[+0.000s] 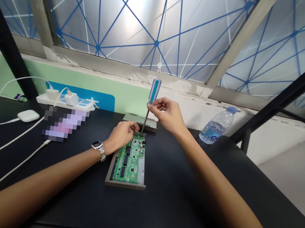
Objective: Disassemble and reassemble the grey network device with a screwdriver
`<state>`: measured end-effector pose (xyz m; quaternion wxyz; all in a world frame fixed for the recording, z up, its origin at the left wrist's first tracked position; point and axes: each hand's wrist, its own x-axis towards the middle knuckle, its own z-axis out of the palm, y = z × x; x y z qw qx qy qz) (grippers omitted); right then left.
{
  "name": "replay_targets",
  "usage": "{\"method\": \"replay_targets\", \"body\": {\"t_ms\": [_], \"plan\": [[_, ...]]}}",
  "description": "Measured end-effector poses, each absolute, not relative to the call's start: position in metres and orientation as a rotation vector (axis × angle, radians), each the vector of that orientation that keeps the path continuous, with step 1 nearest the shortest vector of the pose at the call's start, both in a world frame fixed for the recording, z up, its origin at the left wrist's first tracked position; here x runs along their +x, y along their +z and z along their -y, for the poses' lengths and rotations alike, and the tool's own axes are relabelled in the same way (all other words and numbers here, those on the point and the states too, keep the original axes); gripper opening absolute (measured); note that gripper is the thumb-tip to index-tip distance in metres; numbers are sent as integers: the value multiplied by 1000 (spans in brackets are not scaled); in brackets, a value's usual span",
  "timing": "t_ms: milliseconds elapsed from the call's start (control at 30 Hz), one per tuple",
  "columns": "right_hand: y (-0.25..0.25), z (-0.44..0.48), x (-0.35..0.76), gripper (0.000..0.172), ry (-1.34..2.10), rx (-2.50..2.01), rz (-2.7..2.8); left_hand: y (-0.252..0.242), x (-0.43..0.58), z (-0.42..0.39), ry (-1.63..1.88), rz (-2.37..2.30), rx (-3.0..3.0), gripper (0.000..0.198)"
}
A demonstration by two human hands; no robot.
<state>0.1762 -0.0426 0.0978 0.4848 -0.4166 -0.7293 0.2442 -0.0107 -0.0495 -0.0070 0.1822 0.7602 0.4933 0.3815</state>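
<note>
A screwdriver (155, 89) with a clear and blue handle stands nearly upright, its tip down at the far end of a green circuit board (135, 157). My right hand (168, 114) pinches it at the base of the handle. The board sits in an open grey metal case (125, 184) on the black table. My left hand (122, 134), with a silver-banded watch (98, 146) on the wrist, rests over the board's far left edge. Its fingers are curled together close to the screwdriver tip, and what they hold, if anything, is hidden.
Behind the case lies a grey metal cover (151, 123). At the right rear a water bottle (216, 126) leans near a black post. On the left are a power strip (56, 101) with chargers, white cables (9, 174), a white earbud case (28, 116) and a blurred-out phone (65, 127).
</note>
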Motion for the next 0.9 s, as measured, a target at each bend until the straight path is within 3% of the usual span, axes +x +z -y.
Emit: {"method": "replay_targets", "body": {"t_ms": [333,600,900], "plan": [[94,47,170,23,526,-1028,1739,-2,-5,59,1072,-1524,2104,40],[95,45,173,19,517,-1058,1778,-3,-18,47,1145,-1456,2064,29],[104,52,175,23,649,-1052,1845,34,-74,41,584,-1444,2449,14]]}}
